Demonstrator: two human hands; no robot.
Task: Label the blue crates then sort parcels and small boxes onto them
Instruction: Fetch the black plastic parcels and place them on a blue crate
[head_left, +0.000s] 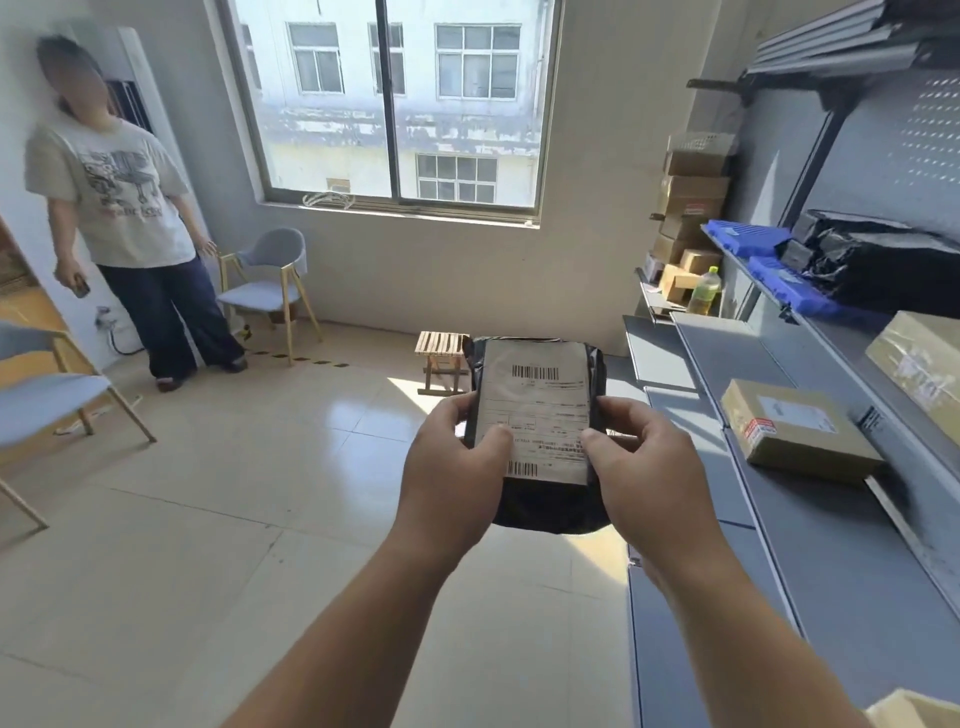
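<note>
A black plastic parcel (540, 512) with a white shipping label facing up is held in front of me, above the floor. My left hand (452, 467) grips its left edge, thumb on the label. My right hand (641, 462) grips its right edge the same way. Two blue crates (745, 236) (795, 293) lie on a grey shelf at the right, with black parcels (883, 260) on and behind them. A small cardboard box (795, 431) sits on the lower shelf, just right of my right hand.
Grey shelving (810, 545) runs along the right side. A larger cardboard box (922, 364) lies on it, stacked boxes (691, 197) and a bottle (705, 292) at its far end. A person (124, 208) stands far left by chairs (270, 275). A small stool (441, 348) stands mid-floor.
</note>
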